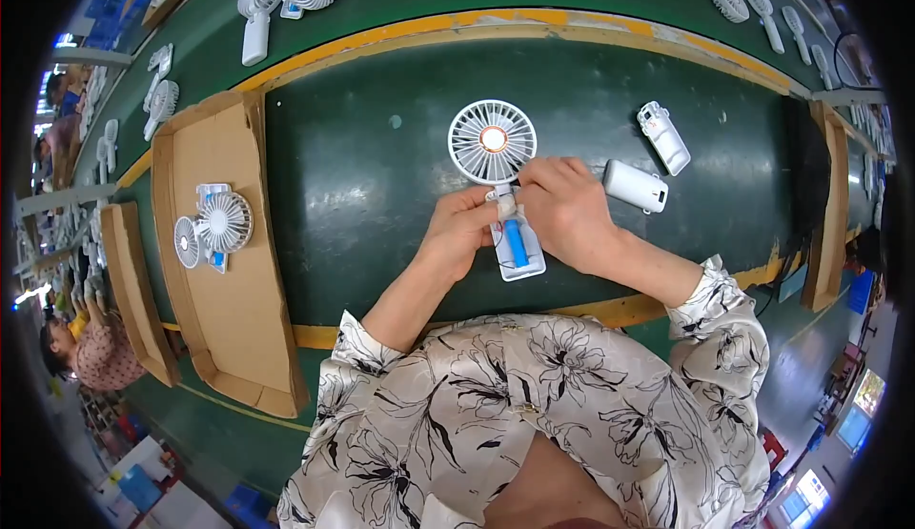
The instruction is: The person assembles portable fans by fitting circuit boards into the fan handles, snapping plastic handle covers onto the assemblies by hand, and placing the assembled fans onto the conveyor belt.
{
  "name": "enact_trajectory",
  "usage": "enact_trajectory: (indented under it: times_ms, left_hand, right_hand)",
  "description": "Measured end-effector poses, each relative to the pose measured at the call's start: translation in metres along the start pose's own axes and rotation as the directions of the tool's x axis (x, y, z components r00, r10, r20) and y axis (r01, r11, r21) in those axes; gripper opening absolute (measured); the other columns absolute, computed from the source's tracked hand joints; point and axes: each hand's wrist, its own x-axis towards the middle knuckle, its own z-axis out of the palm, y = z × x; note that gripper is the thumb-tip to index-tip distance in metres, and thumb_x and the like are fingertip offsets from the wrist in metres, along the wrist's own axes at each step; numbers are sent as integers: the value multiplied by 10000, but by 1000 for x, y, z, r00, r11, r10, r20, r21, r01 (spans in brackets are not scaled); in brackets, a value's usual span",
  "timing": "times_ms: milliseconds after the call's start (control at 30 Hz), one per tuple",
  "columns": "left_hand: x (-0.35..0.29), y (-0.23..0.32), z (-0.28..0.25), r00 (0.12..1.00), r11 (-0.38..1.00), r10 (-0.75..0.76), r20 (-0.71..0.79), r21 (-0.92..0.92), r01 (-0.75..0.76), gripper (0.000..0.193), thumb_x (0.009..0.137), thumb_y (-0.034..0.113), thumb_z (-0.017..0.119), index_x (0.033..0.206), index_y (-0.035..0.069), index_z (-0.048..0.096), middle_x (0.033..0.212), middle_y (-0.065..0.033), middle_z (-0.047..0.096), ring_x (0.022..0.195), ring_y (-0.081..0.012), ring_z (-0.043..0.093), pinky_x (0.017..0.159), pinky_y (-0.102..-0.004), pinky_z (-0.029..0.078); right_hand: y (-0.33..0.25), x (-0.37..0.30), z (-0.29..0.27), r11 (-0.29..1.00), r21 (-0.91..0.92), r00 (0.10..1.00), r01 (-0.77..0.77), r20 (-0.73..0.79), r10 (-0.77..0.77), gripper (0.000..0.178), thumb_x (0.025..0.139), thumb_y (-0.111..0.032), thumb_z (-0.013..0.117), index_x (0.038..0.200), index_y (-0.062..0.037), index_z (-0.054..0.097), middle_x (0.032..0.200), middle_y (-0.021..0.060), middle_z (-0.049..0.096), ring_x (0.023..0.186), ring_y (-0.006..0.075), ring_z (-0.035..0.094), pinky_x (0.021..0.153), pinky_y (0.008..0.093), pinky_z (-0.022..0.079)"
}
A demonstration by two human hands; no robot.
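Observation:
A white handheld fan point(493, 142) lies in front of me, its round grille pointing away and its handle open toward me. Inside the handle shell sits a blue cylindrical battery point(516, 242) with thin wires beside it. My left hand point(456, 231) pinches the left side of the handle near the neck, thumb and forefinger at its top. From the right, my right hand point(566, 207) closes round the neck just below the grille; its fingertips are partly hidden. To the right lie two white handle covers, one closed side up point(636, 187) and one showing its inside point(664, 138).
At left a shallow cardboard tray point(276, 319) holds white fans with blue batteries point(225, 222). Beyond a yellow-edged ledge point(515, 18), more fans point(255, 16) lie on a green belt. Another cardboard tray point(827, 214) stands far right. Another person point(105, 350) sits at far left.

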Motion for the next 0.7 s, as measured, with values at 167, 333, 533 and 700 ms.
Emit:
enact_trajectory:
  times_ms: [167,333,533,700]
  left_hand:
    - [6,-3,4,956,965,255,-144,-22,-260,148,809,49,554,937,-8,602,789,-23,596,652,-66,551,554,-206,455]
    - [9,4,6,898,914,349,-267,-114,-389,148,815,33,544,938,-37,587,818,-64,610,666,-94,574,568,-224,483]
    - [7,6,10,907,907,359,-220,-146,-395,167,823,28,521,963,-49,569,898,-108,615,738,-129,590,636,-254,502]
    - [5,4,10,904,899,380,-197,-151,-410,182,818,21,514,978,-51,563,919,-112,614,767,-144,595,681,-271,501]
  right_hand:
    - [-7,-3,5,939,219,951,-264,-105,291,293,633,-45,616,910,6,535,936,142,519,840,315,526,680,380,426]
    - [-30,-10,12,936,134,936,-326,-96,339,690,568,-158,724,1149,35,406,1041,203,477,875,335,520,752,367,446]
    - [-33,-18,26,855,299,875,-424,-109,472,647,632,-141,680,1179,48,392,945,180,523,828,322,547,680,378,456]
    - [-29,-20,35,717,478,790,-507,-74,608,570,668,-93,626,1173,56,408,917,182,561,827,281,576,713,341,460]
